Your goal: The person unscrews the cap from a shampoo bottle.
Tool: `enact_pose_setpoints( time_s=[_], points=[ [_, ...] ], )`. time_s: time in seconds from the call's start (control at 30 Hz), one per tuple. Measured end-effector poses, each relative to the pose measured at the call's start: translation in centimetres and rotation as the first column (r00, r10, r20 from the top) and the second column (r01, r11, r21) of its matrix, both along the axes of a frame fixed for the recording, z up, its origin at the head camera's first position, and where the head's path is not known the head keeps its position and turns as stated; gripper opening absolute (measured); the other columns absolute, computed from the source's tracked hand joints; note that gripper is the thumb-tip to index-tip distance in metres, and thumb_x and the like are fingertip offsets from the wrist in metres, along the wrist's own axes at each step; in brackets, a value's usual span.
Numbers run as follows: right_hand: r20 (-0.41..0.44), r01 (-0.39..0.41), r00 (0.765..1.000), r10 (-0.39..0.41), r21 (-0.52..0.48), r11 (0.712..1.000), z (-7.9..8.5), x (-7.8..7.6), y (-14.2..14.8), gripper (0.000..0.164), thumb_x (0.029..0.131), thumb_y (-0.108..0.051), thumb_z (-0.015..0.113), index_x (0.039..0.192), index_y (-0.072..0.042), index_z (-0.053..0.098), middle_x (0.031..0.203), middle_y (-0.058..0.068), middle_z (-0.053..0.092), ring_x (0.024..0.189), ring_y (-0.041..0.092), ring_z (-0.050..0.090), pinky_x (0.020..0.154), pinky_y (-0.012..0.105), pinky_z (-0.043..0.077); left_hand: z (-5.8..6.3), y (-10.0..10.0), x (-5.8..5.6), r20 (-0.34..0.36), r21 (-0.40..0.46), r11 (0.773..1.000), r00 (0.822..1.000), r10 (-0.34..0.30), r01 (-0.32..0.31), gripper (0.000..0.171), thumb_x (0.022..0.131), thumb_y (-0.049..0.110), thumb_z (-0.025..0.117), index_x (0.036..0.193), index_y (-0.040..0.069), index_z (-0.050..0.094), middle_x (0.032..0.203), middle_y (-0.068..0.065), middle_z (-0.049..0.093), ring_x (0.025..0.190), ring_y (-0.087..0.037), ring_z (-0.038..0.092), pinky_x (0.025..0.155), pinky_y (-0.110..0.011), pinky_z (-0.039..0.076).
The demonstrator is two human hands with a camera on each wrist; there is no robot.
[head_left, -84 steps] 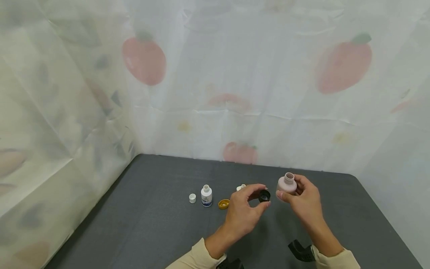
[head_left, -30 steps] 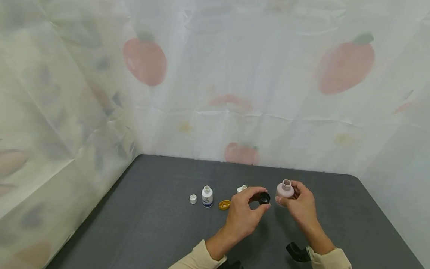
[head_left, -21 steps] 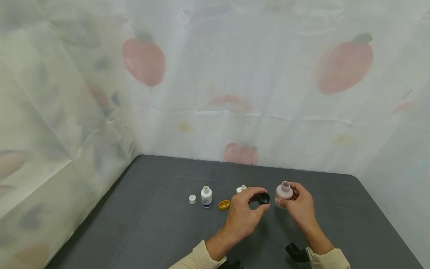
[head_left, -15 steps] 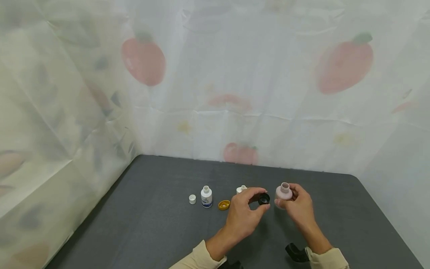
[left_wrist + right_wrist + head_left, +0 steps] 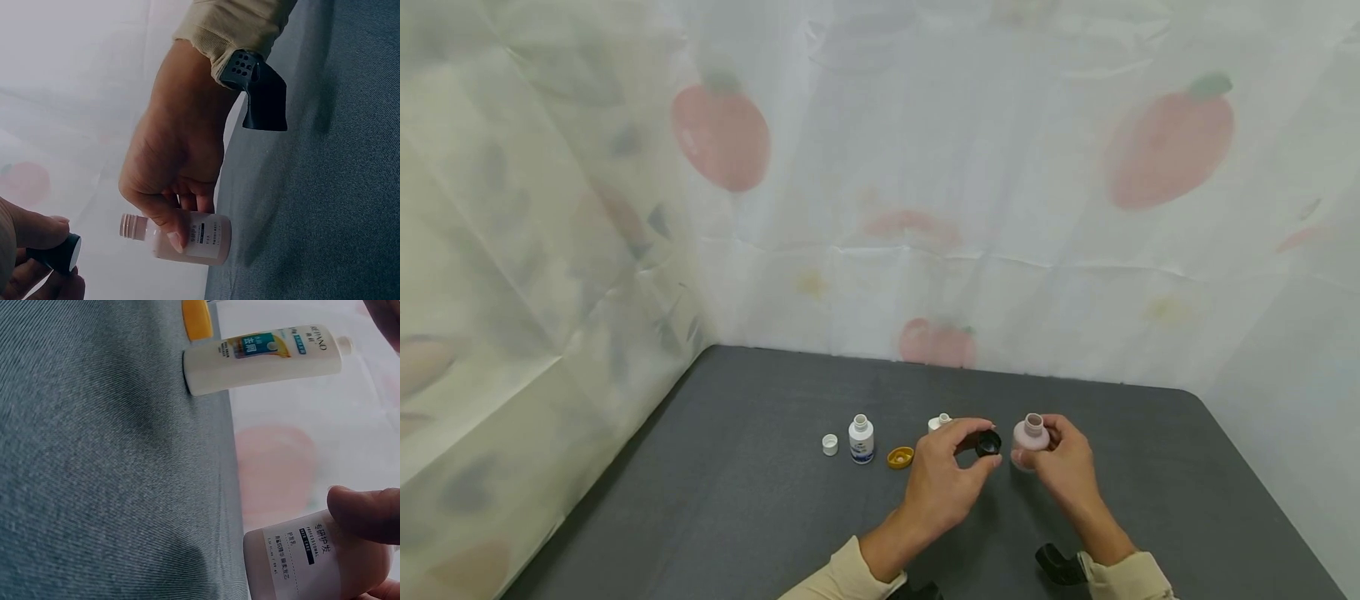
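My left hand (image 5: 942,477) pinches a black bottle cap (image 5: 989,443) between thumb and fingers, its hollow side showing. Just right of it, my right hand (image 5: 1069,468) grips a pale pink hair-care bottle (image 5: 1028,437) around its body. That bottle stands upright with its threaded neck bare. In the left wrist view, the thumb presses on the side of the pink bottle (image 5: 209,240), near its printed label. The base is close to the tabletop; whether it touches I cannot tell. Cap and bottle are apart.
On the dark grey table (image 5: 760,500) stand a small white bottle (image 5: 861,440), uncapped, with a white cap (image 5: 830,444) and a yellow cap (image 5: 900,457) beside it. Another uncapped white bottle (image 5: 262,359) is partly hidden behind my left hand in the head view. Printed curtains surround the table.
My right hand has lowered the pink bottle toward the table and brought it slightly left, nearer the black cap. The left hand stays almost still, and the things on the table have not moved.
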State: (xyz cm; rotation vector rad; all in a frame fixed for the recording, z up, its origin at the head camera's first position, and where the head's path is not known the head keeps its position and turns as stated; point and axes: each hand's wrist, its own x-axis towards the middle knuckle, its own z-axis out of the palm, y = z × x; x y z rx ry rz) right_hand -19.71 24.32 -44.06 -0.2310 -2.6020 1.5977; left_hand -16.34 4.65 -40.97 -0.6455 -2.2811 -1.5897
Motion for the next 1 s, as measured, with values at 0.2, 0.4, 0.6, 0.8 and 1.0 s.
enact_pose_setpoints(
  time_s=[0.2, 0.4, 0.6, 0.8, 1.0],
  points=[
    [0.009, -0.002, 1.0, 0.002, 0.018, 1.0, -0.3, -0.2, 0.0, 0.058, 0.087, -0.004, 0.079, 0.138, 0.004, 0.053, 0.139, 0.031, 0.062, 0.123, 0.043, 0.063, 0.099, 0.056, 0.057, -0.1, 0.1, -0.1, -0.004, 0.005, 1.0, 1.0, 0.006, -0.005, 0.034, 0.091, 0.009, 0.081, 0.124, 0.013, 0.072, 0.119, -0.005, 0.075, 0.108, -0.013, 0.074, 0.094, -0.024, 0.061],
    [0.014, -0.002, 1.0, 0.002, 0.009, 1.0, -0.7, -0.3, 0.0, 0.056, 0.085, -0.002, 0.079, 0.136, 0.004, 0.055, 0.136, 0.031, 0.064, 0.12, 0.041, 0.064, 0.095, 0.052, 0.058, -0.1, 0.2, -0.1, 0.008, 0.005, 1.0, 1.0, 0.004, -0.004, 0.034, 0.09, 0.007, 0.081, 0.123, 0.012, 0.072, 0.118, -0.005, 0.074, 0.107, -0.014, 0.074, 0.095, -0.024, 0.061],
    [0.004, -0.018, 1.0, 0.018, 0.013, 1.0, -1.0, -0.2, 0.0, 0.057, 0.084, -0.001, 0.078, 0.136, 0.004, 0.055, 0.134, 0.031, 0.065, 0.118, 0.042, 0.065, 0.092, 0.049, 0.059, -0.3, 0.2, -0.1, 0.012, -0.007, 1.0, 1.0, 0.001, -0.001, 0.034, 0.091, 0.008, 0.08, 0.124, 0.013, 0.072, 0.12, -0.006, 0.074, 0.109, -0.014, 0.074, 0.095, -0.023, 0.06],
    [0.01, -0.03, 0.999, 0.03, 0.023, 0.999, -1.0, -0.1, 0.0, 0.057, 0.084, 0.0, 0.078, 0.137, 0.004, 0.055, 0.133, 0.032, 0.065, 0.118, 0.042, 0.065, 0.092, 0.052, 0.059, -0.6, 0.3, -0.2, -0.015, -0.017, 1.0, 1.0, 0.009, -0.01, 0.034, 0.091, 0.007, 0.08, 0.124, 0.011, 0.071, 0.12, -0.006, 0.074, 0.108, -0.014, 0.074, 0.095, -0.023, 0.06],
    [0.011, -0.037, 0.999, 0.036, 0.034, 0.999, -1.1, 0.0, 0.0, 0.056, 0.082, 0.001, 0.077, 0.135, 0.005, 0.056, 0.131, 0.032, 0.066, 0.114, 0.042, 0.066, 0.088, 0.049, 0.059, -0.7, 0.4, -0.3, -0.048, -0.029, 0.999, 0.999, 0.025, -0.026, 0.035, 0.09, 0.006, 0.081, 0.123, 0.01, 0.071, 0.119, -0.007, 0.074, 0.107, -0.014, 0.074, 0.093, -0.022, 0.061]
  ],
)
